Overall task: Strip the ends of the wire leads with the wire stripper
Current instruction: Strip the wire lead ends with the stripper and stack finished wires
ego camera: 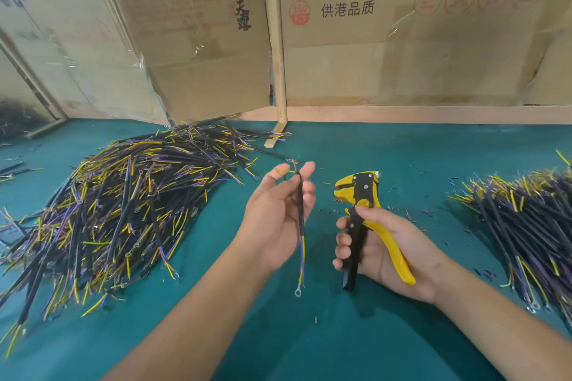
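My left hand (277, 213) holds one black-sheathed wire lead (301, 219) upright between thumb and fingers. Its yellow and purple cores fan out at the top, and a ring terminal hangs at the bottom end. My right hand (383, 252) grips the yellow and black wire stripper (360, 195) by its handles, jaws pointing up and left. The jaws sit a short way to the right of the lead and do not touch it.
A large heap of leads (123, 204) covers the green table (325, 334) at the left. A second pile (532, 223) lies at the right edge. Small insulation scraps (408, 213) are scattered behind my right hand. Cardboard panels (402, 25) and a wooden post (277, 77) stand behind.
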